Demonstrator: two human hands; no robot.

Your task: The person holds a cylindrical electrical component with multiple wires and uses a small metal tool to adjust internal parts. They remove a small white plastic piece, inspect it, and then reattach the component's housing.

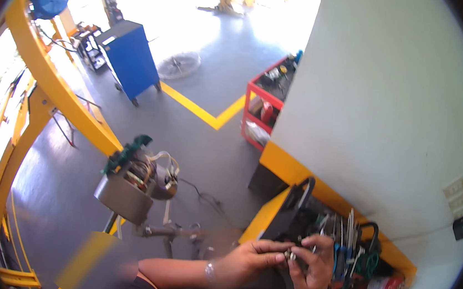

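Right now both hands meet low in the picture over an open black tool bag (pixel 292 211). The left hand (pixel 248 257) and the right hand (pixel 313 264) pinch a small metal part (pixel 290 255) between their fingertips, so each grip is narrow and closed on that same piece. What kind of part it is I cannot tell; it is too small and a little blurred.

As for progress, my judgement is that the work sits in a middle stage: the part is out and in the fingers, not yet fitted to anything. The electric motor (pixel 133 182) stands well apart to the left on its metal stand, windings and wires bare, with a loose cable trailing over the floor (pixel 209 142) toward the hands. Nothing shows it closed up again, so that seems left to do.

Just beside the right hand, wrenches and pliers (pixel 348 239) stand upright in the bag, close enough to crowd the fingers. Behind the bag rises a white wall (pixel 391 104) with a yellow base. Farther off are a red tool cart (pixel 262 111), a blue cabinet (pixel 131 59), a yellow lift frame (pixel 42 82) and a yellow line painted on the floor.
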